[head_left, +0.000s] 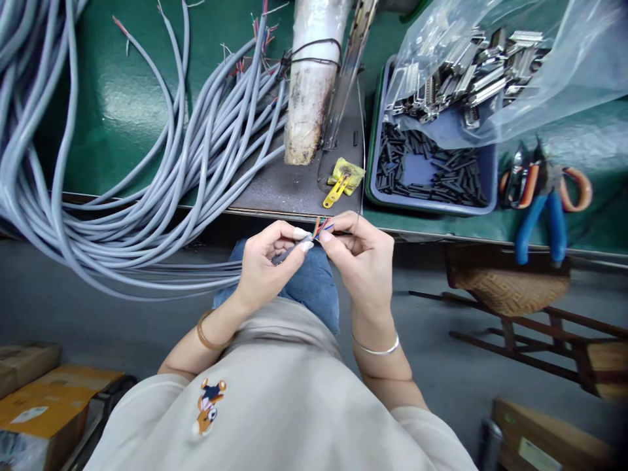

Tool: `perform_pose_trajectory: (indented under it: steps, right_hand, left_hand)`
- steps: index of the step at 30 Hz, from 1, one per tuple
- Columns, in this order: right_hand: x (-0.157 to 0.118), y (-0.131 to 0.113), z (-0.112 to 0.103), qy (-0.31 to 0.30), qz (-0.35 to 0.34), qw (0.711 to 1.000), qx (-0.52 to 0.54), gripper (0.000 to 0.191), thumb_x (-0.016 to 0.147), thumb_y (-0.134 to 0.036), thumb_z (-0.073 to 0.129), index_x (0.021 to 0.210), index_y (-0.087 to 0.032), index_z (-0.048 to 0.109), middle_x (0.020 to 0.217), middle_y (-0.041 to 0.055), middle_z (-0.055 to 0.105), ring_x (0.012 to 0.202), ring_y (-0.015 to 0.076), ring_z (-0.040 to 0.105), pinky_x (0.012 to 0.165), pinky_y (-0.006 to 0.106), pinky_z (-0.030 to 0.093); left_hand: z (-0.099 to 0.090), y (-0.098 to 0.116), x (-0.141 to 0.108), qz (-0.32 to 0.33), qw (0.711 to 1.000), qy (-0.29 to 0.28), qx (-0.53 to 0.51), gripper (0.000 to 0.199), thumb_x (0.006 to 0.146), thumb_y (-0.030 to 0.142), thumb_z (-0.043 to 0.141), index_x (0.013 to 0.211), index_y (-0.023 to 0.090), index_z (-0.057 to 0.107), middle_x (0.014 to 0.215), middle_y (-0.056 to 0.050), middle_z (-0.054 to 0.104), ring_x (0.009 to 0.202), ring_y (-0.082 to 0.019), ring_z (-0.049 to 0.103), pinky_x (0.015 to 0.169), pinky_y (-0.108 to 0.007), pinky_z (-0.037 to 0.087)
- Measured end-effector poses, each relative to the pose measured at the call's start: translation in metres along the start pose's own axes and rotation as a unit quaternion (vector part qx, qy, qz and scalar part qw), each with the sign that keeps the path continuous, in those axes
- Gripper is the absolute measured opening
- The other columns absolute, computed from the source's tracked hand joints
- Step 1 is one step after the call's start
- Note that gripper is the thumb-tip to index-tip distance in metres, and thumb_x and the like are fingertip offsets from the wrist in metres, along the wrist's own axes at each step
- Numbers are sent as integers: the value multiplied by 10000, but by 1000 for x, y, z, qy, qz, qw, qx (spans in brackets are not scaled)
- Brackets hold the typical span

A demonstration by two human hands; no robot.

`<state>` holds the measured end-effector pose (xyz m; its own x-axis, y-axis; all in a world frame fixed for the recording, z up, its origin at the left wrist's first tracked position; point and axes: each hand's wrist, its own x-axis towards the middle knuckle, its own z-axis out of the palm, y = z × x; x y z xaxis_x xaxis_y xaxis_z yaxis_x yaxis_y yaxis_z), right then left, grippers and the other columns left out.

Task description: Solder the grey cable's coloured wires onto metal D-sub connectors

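Between thumb and forefinger, my left hand point(275, 258) pinches a grey cable point(287, 254) close to its stripped end. Thin coloured wires point(321, 227), among them red, green, orange and blue, fan out of that end. The fingertips of my right hand point(360, 252) are closed on these wires. Both hands are held just in front of the bench edge, above my lap. A large bundle of grey cables point(196, 190) lies to the left, many with bare coloured ends on the bench.
A blue tray point(434, 208) holds short black tubes point(451, 176) and a plastic bag of metal connectors point(471, 72). Blue-handled cutters point(542, 216) and orange-handled pliers point(527, 180) lie right of it. A yellow clip on a sponge point(343, 180) sits near a wrapped tube point(314, 91).
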<state>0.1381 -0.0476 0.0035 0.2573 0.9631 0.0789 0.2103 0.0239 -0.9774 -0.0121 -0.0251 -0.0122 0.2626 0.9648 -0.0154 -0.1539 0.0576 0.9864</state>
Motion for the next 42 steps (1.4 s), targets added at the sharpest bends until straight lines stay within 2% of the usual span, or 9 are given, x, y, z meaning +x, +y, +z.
perform_pose_trajectory:
  steps: [5,11,17,20,23,29,35,38,42]
  right_hand:
    - [2,-2,-5,-13,4,1000,-20,94,810,-229,686,736,-172,684,754,-17,631,461,20,241,428,229,170]
    - [3,-6,-15,-24,-73,991,-111,97,842,-229,710,760,-184,739,715,-16,663,462,31,266,451,232,238]
    - [3,-9,-23,-46,-155,972,-174,79,898,-209,719,833,-211,765,749,-1,722,527,80,495,561,248,436]
    - [2,-9,-26,-53,-179,962,-199,89,923,-211,703,859,-229,762,796,12,750,649,127,638,634,269,502]
    - [0,-8,-28,-59,-201,955,-210,89,935,-185,693,887,-236,748,853,16,770,759,141,700,684,265,529]
    - [0,-11,-29,-74,-196,954,-213,80,935,-166,696,902,-228,735,866,15,770,761,134,709,697,254,546]
    - [4,-16,-29,-95,-178,966,-161,109,904,-111,709,856,-208,723,846,12,765,669,102,665,600,226,497]
    - [3,-16,-28,-89,-187,963,-170,129,899,-96,701,847,-214,712,826,4,760,642,95,647,568,227,471]
    - [2,-15,-29,-80,-200,953,-211,134,891,-90,694,833,-211,693,819,5,758,686,105,678,617,222,498]
  left_hand:
    - [-3,-2,1,-31,999,-20,-26,285,775,389,860,864,166,707,819,-10,686,582,-55,580,533,-173,479]
    - [-4,-1,0,-40,999,-24,-17,237,814,375,815,861,168,709,805,-16,706,567,-52,570,521,-170,460]
    - [-3,1,0,-41,999,-28,-5,225,808,357,814,846,163,706,768,-11,694,589,-64,591,565,-175,497]
    - [-3,1,-1,-53,998,-37,7,212,789,326,831,860,164,713,775,-12,694,612,-76,604,584,-185,514]
    - [-3,1,-1,-66,997,-40,7,229,771,326,850,855,161,714,744,-3,677,593,-72,581,563,-182,497]
    - [-3,3,0,-67,996,-45,-25,247,738,287,883,837,151,702,698,25,646,559,-47,551,546,-152,473]
    - [-6,0,1,-82,994,-59,-42,293,736,337,887,860,145,703,693,23,644,529,-42,528,492,-145,436]
    - [-6,-2,-1,-69,995,-63,-31,267,778,351,851,869,148,704,758,-1,675,573,-56,570,543,-161,483]
    - [-5,-5,-3,-23,997,-70,28,179,867,317,754,883,147,702,806,-23,673,627,-81,606,587,-189,500]
